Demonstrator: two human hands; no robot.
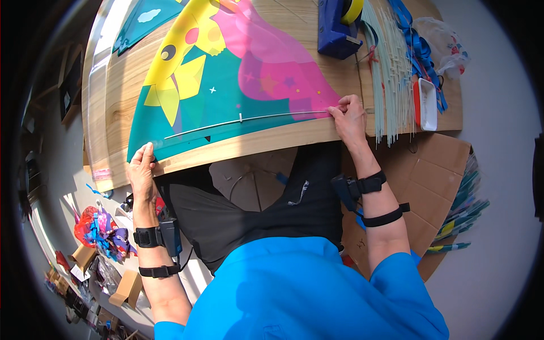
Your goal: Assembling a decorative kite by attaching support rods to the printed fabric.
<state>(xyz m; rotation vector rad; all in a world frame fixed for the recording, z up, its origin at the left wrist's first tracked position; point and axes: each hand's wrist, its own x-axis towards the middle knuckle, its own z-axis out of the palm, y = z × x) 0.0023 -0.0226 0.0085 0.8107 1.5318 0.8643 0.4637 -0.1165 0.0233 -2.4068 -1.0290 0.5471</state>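
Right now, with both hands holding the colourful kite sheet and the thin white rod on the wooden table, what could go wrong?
1. The thin white rod is bowed between the right hand and the far corner; it may spring loose if the pinch slips.
2. The left hand presses the colourful kite sheet at the wooden table edge; the corner could slide off.

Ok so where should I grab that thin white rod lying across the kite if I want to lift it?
Probably near the middle of the thin white rod, pinching from above. It lies flat across the kite, and its ends are taken: the right hand pinches one, the left hand presses the kite's corner near the other.
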